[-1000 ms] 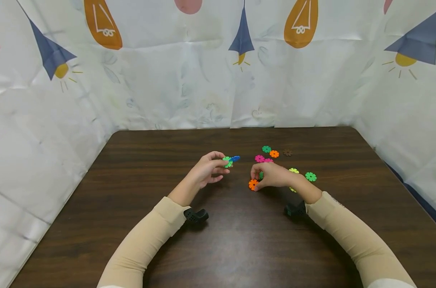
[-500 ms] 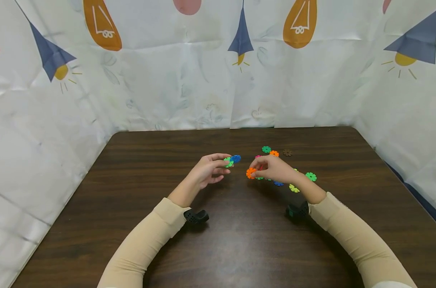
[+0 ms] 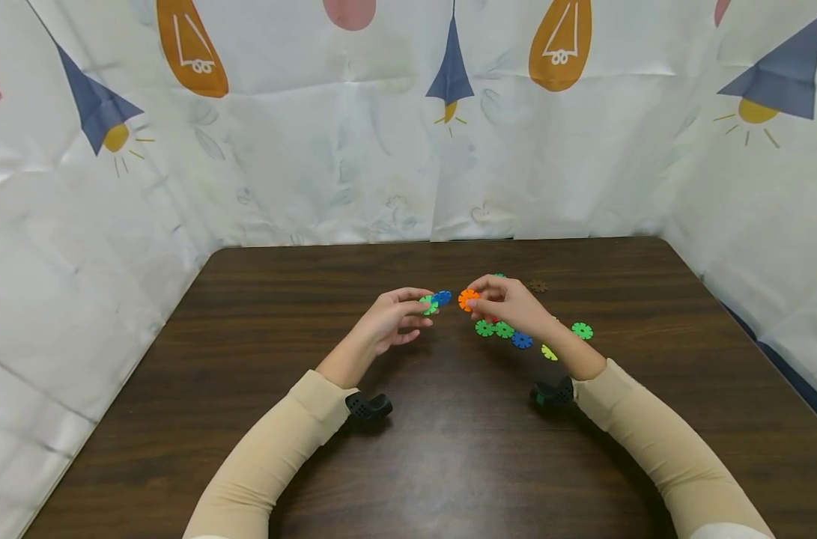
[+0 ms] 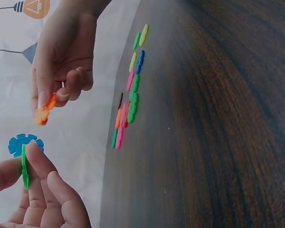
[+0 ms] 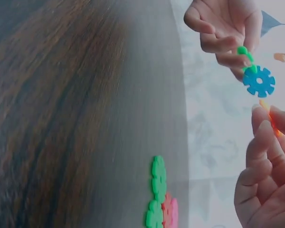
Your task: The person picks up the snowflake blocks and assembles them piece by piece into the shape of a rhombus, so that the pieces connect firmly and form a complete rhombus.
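Note:
Between thumb and fingers, my left hand (image 3: 398,318) pinches a green notched disc (image 4: 25,167). A blue notched disc (image 5: 259,81) is slotted onto its edge, roughly crosswise to it. My right hand (image 3: 512,303) pinches an orange notched disc (image 3: 469,300) and holds it above the table, a short way right of the blue one. In the head view the orange and blue discs are apart. Below the right hand lie two green discs (image 3: 494,329), a blue disc (image 3: 522,340) and a partly covered yellow disc (image 3: 549,352).
The dark wooden table (image 3: 314,277) has a white patterned curtain (image 3: 280,165) behind it. Farther right lie a green disc (image 3: 582,331) and a brown disc (image 3: 538,286). Pink discs (image 4: 121,130) show among the loose pieces in the left wrist view. Each wrist wears a black camera (image 3: 369,406).
The right hand has lifted the orange disc off the table and carried it away from me, up beside the blue disc. The left hand stays nearly in place; its blue disc has turned slightly.

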Demonstrator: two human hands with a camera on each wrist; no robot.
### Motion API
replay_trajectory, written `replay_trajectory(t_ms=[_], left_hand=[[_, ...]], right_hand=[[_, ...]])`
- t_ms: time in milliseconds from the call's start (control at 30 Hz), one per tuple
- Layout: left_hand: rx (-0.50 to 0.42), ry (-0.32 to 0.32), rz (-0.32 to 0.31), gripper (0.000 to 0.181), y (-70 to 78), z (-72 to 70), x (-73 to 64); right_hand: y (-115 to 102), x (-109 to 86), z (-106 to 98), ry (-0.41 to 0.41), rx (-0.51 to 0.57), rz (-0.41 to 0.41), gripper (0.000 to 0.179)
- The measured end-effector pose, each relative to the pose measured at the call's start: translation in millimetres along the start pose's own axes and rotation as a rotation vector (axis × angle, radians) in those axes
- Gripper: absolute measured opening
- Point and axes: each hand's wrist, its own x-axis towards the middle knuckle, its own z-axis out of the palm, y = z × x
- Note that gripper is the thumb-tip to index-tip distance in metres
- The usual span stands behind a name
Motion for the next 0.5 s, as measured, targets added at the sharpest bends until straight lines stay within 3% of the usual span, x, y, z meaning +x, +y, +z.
replay_trajectory(t_ms=[233,500], left_hand=[[0.001,0.010,-0.017,0.027,0.8,0.5,0.9],[0.022,0.013,-0.015,0.027,-0.1,0.4,0.9]], right_hand=[[-2.7,3.8,7.3,0.068,0.093,0.041,0.030],[0.7,7.3,11.2,0.085,0.112,0.062,0.031]])
